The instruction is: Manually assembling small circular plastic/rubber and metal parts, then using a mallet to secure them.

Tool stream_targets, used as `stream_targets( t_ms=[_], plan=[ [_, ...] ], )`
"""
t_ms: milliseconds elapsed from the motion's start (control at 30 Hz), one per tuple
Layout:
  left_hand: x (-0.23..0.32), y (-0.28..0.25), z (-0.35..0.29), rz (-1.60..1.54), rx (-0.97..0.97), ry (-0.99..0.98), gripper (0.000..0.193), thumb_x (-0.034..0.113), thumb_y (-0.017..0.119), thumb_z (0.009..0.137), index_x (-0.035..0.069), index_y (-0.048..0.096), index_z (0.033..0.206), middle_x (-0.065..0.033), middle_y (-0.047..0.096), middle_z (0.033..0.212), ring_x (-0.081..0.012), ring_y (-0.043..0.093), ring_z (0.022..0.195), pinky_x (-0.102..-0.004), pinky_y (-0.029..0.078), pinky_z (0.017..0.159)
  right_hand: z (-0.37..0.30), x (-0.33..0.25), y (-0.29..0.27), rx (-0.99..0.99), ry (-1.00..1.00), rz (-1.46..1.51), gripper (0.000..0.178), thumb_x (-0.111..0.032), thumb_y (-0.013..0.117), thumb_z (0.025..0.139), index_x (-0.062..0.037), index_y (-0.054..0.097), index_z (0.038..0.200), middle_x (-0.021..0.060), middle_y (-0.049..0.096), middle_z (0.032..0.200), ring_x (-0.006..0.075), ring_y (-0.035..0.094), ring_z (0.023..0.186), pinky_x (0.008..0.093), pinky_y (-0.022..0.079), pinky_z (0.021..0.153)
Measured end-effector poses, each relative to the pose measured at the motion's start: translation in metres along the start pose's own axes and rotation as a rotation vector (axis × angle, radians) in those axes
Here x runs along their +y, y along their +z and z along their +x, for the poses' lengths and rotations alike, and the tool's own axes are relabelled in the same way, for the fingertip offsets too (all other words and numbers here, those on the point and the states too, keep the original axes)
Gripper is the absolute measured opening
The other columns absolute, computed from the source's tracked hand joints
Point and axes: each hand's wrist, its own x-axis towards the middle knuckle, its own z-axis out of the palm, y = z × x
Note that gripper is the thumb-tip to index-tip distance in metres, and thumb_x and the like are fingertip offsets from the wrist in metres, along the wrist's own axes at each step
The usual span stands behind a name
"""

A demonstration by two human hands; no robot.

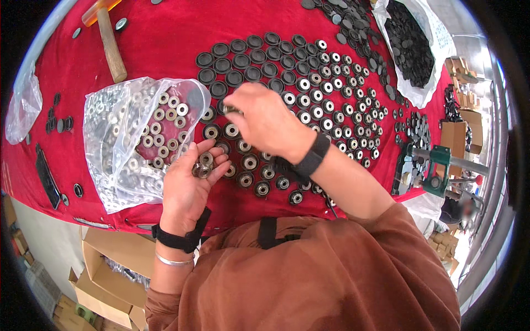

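My left hand [186, 177] lies palm up, fingers loosely curled, with several metal ring bearings [206, 164] resting in it. It is beside the open mouth of a clear plastic bag [99, 143] full of such bearings. Over the nearest row of round black cups [237, 46], my right hand [265, 118] has its fingertips pinched on a bearing [231, 109], which they partly cover. Metal bearings sit in many black cups [328, 87] to the right and nearer to me; the far-left cups hold none.
A red cloth [160, 38] covers the table. At the far left lies a wooden-handled hammer [112, 52]. Loose black discs [353, 22] and a white sack [439, 33] of them occupy the far right. A green metal tool [439, 168] stands right; cardboard boxes [113, 248] are below left.
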Motion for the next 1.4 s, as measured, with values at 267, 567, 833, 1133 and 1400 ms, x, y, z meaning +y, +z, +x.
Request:
stream_targets(
  t_ms=[267,567,833,1133,1400],
  plan=[
    [-0.001,-0.003,0.001,-0.088,-0.030,-0.050,0.039,0.024,0.043,0.098,-0.009,0.050,0.117,-0.0180,0.059,0.102,-0.0271,0.060,0.094,-0.0413,0.051,0.088,0.008,0.017,0.026,-0.103,0.025,-0.128,0.009,-0.007,0.062,0.077,0.0001,0.060,0.082,0.0140,0.057,0.085,0.0320,0.056,0.087,0.0395,0.048,0.078],
    [0.001,0.003,0.008,-0.219,-0.093,-0.041,0.042,0.025,0.038,0.099,-0.009,0.045,0.122,-0.0200,0.056,0.112,-0.0307,0.057,0.105,-0.0424,0.048,0.095,0.012,0.008,0.021,-0.119,-0.042,-0.291,0.009,-0.010,0.062,0.075,-0.0025,0.061,0.080,0.0103,0.054,0.082,0.0294,0.055,0.083,0.0372,0.048,0.072],
    [-0.013,0.006,0.012,-0.178,-0.058,0.065,0.037,0.020,0.039,0.098,-0.006,0.049,0.122,-0.0140,0.056,0.114,-0.0224,0.054,0.107,-0.0384,0.044,0.091,-0.029,-0.046,0.016,-0.100,-0.006,0.174,0.012,-0.014,0.063,0.074,-0.0031,0.060,0.079,0.0119,0.057,0.080,0.0295,0.057,0.081,0.0380,0.049,0.071],
    [-0.013,0.004,0.009,-0.249,-0.174,0.087,0.034,0.018,0.042,0.097,-0.006,0.048,0.120,-0.0176,0.055,0.116,-0.0299,0.053,0.111,-0.0439,0.041,0.101,-0.008,0.027,-0.005,0.047,0.162,-0.102,0.009,-0.012,0.063,0.074,-0.0037,0.062,0.073,0.0117,0.058,0.080,0.0287,0.056,0.082,0.0387,0.048,0.076],
    [-0.013,0.007,0.009,-0.226,-0.175,0.044,0.038,0.019,0.043,0.097,-0.008,0.044,0.123,-0.0208,0.055,0.116,-0.0319,0.054,0.111,-0.0444,0.043,0.101,0.002,0.046,0.014,0.000,0.086,-0.186,0.013,-0.012,0.063,0.078,-0.0009,0.063,0.087,0.0117,0.056,0.079,0.0297,0.055,0.083,0.0390,0.048,0.073]
  ],
)
